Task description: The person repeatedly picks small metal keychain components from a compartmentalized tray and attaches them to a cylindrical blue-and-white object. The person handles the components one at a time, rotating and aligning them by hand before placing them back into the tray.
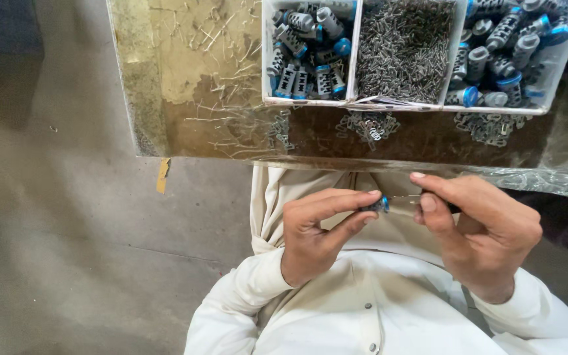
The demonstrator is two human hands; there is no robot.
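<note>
My left hand [317, 227] pinches a small grey cylinder with a blue end [377, 205] between thumb and forefinger. My right hand [478, 227] holds a thin metal pin [403, 198] against that cylinder's end. Both hands hover over my lap, just below the near edge of the worktable [185, 131]. I wear a white long-sleeved garment [356, 309].
A white divided tray [356, 66] at the table's far side holds grey-and-blue cylinders [307, 52] on the left, small metal pins [403, 49] in the middle, more cylinders [507, 52] on the right. Loose metal clips [369, 125] lie before it. Concrete floor [54, 217] spreads left.
</note>
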